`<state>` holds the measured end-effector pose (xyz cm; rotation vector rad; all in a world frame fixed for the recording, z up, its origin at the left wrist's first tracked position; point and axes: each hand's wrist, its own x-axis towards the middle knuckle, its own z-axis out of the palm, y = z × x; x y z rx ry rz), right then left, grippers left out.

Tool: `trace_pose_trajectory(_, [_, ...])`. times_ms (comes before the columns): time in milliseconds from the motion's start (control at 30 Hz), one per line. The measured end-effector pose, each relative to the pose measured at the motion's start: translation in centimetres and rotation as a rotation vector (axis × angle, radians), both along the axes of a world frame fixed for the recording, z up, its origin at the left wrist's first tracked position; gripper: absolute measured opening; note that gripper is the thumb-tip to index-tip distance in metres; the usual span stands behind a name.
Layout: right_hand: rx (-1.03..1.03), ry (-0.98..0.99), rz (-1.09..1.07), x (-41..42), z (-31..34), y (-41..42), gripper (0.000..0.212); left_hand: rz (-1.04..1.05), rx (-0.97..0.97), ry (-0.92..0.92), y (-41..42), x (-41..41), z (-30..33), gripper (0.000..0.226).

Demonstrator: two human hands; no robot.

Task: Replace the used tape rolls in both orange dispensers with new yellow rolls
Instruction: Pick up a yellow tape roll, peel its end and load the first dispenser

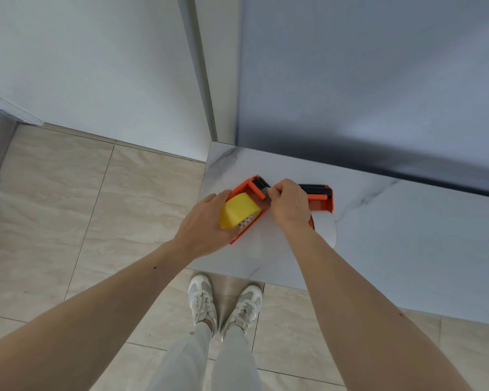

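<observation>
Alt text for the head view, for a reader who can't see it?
Left hand grips a yellow tape roll in one orange dispenser on a marble counter; right hand pinches near its cutter. A second dispenser holds a whitish roll.

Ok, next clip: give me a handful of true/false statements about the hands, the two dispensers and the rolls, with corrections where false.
1. The left hand holds the left orange dispenser that carries the yellow roll. True.
2. The right hand rests flat and open on the counter. False: its fingers are curled, pinching at the front end of the left dispenser, near its roller.
3. The right orange dispenser carries a yellow roll. False: its roll is a white roll.
4. Both dispensers sit on the marble-look counter. True.
5. The dispensers lie on the tiled floor beside the shoes. False: they are up on the counter.
</observation>
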<state>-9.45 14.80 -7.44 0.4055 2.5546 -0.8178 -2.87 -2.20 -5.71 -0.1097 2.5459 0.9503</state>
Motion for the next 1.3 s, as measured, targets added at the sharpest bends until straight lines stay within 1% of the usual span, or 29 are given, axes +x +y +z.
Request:
trace_pose_trajectory(100, [0.009, 0.0, 0.026, -0.1, 0.0, -0.1, 0.017, -0.007, -0.028, -0.015, 0.1, 0.2, 0.2, 0.072])
trace_pose_trajectory(200, [0.012, 0.008, 0.041, -0.3, 0.2, -0.3, 0.011, 0.057, -0.079, -0.001, 0.8, 0.4, 0.6, 0.071])
trace_pose_trajectory(267, [0.021, 0.023, 0.041, -0.5, 0.4, -0.2, 0.009, 0.062, -0.114, 0.024, 0.9, 0.4, 0.4, 0.064])
trace_pose_trajectory(333, [0.022, 0.025, 0.017, -0.9, 0.6, 0.2, 0.012, 0.054, -0.128, 0.008, 0.5, 0.3, 0.4, 0.058])
trace_pose_trajectory(400, [0.01, 0.023, 0.0, -1.4, 0.6, 0.9, 0.015, 0.042, -0.13, -0.031, 0.0, 0.3, 0.5, 0.057])
trace_pose_trajectory(467, [0.009, 0.016, 0.008, -1.6, 0.8, 1.2, 0.015, 0.049, -0.11, -0.067, 0.0, 0.2, 1.1, 0.062])
trace_pose_trajectory(567, [0.007, 0.007, 0.021, -1.7, 1.2, 0.9, 0.014, 0.119, -0.075, -0.071, 0.2, 0.3, 1.8, 0.061])
trace_pose_trajectory(700, [0.026, 0.096, 0.019, -2.2, 1.9, 1.1, 0.012, 0.167, -0.112, -0.025, -0.5, 1.0, 2.1, 0.052])
trace_pose_trajectory(900, [0.051, 0.213, 0.075, -2.6, 3.1, 1.3, 0.011, 0.188, -0.063, -0.04, -0.5, 1.3, 3.1, 0.052])
trace_pose_trajectory(1033, [0.042, 0.234, -0.01, -3.6, 4.4, 3.1, 0.017, 0.216, -0.071, -0.047, -1.1, 1.6, 3.7, 0.054])
trace_pose_trajectory(1100, [0.055, 0.266, -0.033, -4.4, 5.0, 4.4, 0.02, 0.235, -0.045, -0.07, -1.8, 2.3, 3.7, 0.056])
trace_pose_trajectory(1300, [0.073, 0.258, -0.05, -5.0, 5.6, 5.9, 0.022, 0.332, 0.192, -0.087, -2.3, 3.4, 4.1, 0.059])
